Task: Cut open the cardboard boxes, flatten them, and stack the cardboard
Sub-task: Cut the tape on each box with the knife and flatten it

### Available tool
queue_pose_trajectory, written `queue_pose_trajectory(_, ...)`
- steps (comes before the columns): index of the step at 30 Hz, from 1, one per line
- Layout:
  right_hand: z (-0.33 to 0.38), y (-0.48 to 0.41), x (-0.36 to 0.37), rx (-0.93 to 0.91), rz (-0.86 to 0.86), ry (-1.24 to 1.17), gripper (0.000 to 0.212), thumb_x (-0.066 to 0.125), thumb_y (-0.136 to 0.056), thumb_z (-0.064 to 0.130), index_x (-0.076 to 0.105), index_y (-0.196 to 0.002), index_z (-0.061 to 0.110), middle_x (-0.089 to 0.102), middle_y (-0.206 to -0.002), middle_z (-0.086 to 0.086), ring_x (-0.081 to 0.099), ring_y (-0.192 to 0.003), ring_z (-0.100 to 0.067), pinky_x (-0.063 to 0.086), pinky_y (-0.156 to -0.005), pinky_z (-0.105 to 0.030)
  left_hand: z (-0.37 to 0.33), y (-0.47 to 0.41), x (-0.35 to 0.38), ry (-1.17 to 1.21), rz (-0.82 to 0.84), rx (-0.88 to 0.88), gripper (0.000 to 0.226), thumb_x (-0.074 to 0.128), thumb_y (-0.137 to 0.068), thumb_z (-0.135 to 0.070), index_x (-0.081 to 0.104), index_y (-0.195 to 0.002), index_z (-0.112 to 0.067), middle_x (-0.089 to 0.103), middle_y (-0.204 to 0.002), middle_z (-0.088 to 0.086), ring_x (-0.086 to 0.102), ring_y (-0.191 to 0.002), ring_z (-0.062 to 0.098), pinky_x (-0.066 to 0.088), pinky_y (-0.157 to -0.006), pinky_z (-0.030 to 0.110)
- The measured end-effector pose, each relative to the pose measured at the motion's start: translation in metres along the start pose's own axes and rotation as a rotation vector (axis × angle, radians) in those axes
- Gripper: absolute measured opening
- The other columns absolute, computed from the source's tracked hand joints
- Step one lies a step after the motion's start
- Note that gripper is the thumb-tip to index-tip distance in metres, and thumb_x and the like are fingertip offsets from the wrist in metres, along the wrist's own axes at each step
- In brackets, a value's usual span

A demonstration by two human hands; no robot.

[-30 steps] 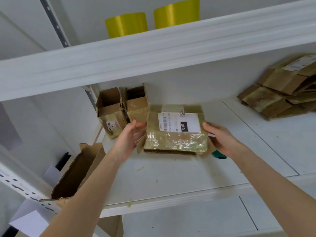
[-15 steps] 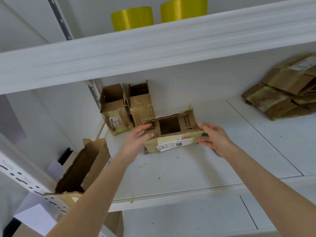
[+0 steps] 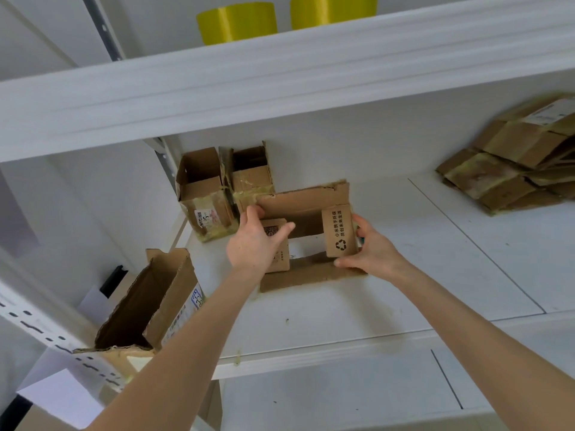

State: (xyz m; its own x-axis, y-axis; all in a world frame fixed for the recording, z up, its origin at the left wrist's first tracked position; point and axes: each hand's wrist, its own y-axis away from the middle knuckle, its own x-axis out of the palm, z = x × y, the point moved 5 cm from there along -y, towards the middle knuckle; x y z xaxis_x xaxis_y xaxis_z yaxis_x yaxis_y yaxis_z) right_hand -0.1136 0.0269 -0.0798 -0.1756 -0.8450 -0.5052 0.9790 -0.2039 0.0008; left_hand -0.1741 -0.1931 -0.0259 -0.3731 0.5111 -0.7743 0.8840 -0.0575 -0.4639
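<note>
Tipped upright since a moment ago, the box (image 3: 306, 234) now rests open-end-up on the white shelf (image 3: 404, 275), its four flaps splayed outward and the shelf visible straight through it. Left hand (image 3: 253, 244) pinches the left flap, thumb over fingers. Right hand (image 3: 371, 251) presses the right flap between thumb and closed fingers. Both ends look open, so flattening probably comes next; the stack (image 3: 516, 163) waits well apart, far right.

your one head camera looks forward and down, close over the white shelf (image 3: 404, 293) at arm's reach
</note>
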Motion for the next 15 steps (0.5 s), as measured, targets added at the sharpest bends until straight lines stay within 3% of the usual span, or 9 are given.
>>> queue_pose_trajectory(3,0.016,-0.003,0.0,0.079,-0.215,0.262,0.085,0.075,-0.066,0.062,0.036,-0.132,0.026,0.057,-0.105,0.01,0.058,-0.097,-0.017,0.041,-0.07,-0.03,-0.007,-0.001,0.005,-0.055,0.006,-0.07,0.083,0.057,-0.073,-0.074,0.043,-0.123,-0.01,0.054,-0.119,0.008,0.063,-0.091,0.027,0.04,-0.058,0.029)
queue_pose_trajectory(5,0.027,-0.007,0.004,0.186,-0.274,0.466,0.083,0.067,-0.066,0.073,0.036,-0.122,0.021,0.06,-0.106,0.0,0.062,-0.092,-0.025,0.042,-0.066,-0.031,-0.01,0.004,0.013,-0.136,0.045,-0.094,0.096,0.06,-0.068,-0.075,0.036,-0.128,-0.005,0.048,-0.123,0.01,0.063,-0.093,0.029,0.041,-0.057,0.029)
queue_pose_trajectory(8,0.036,-0.013,0.011,0.286,-0.268,0.6,0.076,0.068,-0.068,0.072,0.03,-0.107,0.02,0.059,-0.095,-0.003,0.055,-0.075,-0.023,0.039,-0.058,-0.031,-0.01,0.01,0.022,-0.193,0.084,-0.105,0.096,0.07,-0.066,-0.068,0.03,-0.129,-0.007,0.04,-0.126,0.011,0.064,-0.088,0.028,0.041,-0.054,0.026)
queue_pose_trajectory(11,0.033,-0.017,0.019,0.321,-0.231,0.657,0.073,0.071,-0.072,0.063,0.03,-0.114,0.019,0.057,-0.096,-0.004,0.054,-0.078,-0.021,0.042,-0.062,-0.032,-0.004,0.014,0.027,-0.139,0.117,-0.115,0.082,0.078,-0.07,-0.048,0.03,-0.126,-0.01,0.036,-0.129,0.011,0.063,-0.086,0.028,0.041,-0.056,0.025)
queue_pose_trajectory(15,0.028,-0.023,0.023,0.23,-0.136,0.553,0.061,0.065,-0.084,0.049,0.035,-0.123,0.014,0.055,-0.102,-0.004,0.054,-0.085,-0.023,0.043,-0.066,-0.032,0.009,0.009,0.019,0.216,0.108,-0.082,0.056,0.073,-0.079,-0.024,0.037,-0.12,-0.014,0.04,-0.119,0.002,0.057,-0.084,0.019,0.052,-0.069,0.027)
